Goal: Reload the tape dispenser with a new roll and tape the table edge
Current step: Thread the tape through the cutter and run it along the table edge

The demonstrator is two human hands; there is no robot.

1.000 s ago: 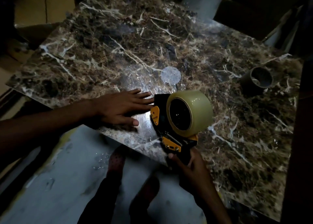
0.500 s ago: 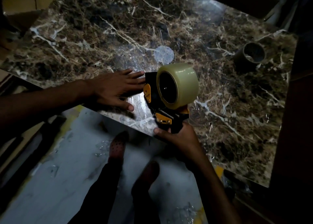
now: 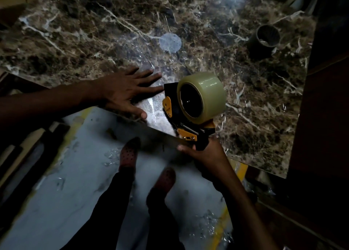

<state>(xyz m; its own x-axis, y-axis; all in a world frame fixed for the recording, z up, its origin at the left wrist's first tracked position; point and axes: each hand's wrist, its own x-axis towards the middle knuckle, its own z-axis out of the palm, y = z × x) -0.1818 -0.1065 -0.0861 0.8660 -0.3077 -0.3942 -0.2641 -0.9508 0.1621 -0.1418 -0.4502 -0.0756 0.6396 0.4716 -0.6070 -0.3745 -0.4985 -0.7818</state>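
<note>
Right hand (image 3: 203,156) is wrapped tight round the handle of the tape dispenser (image 3: 187,115), grip fully closed on it, w/ the handle hanging just off the near edge of the counter (image 3: 264,102). Dispenser head sits on the counter right at that edge, roll of clear tape (image 3: 204,96) loaded on the hub, so the reload looks done & this is the taping step. Left hand (image 3: 123,93) lies flat, fingers spread, holding nothing; it presses on the counter just beside the dispenser, thumb at the near edge. Prob there to pin down the shiny strip of tape (image 3: 156,113) laid btwn hand & dispenser, so the pull keeps tension and the strip doesn't lift. Can't tell if the strip wraps over the edge. Empty cardboard core (image 3: 265,40) stands near the far right corner, well apart, likely the old roll set aside. Person's feet (image 3: 130,151) on the floor (image 3: 66,183) below the near edge.
</note>
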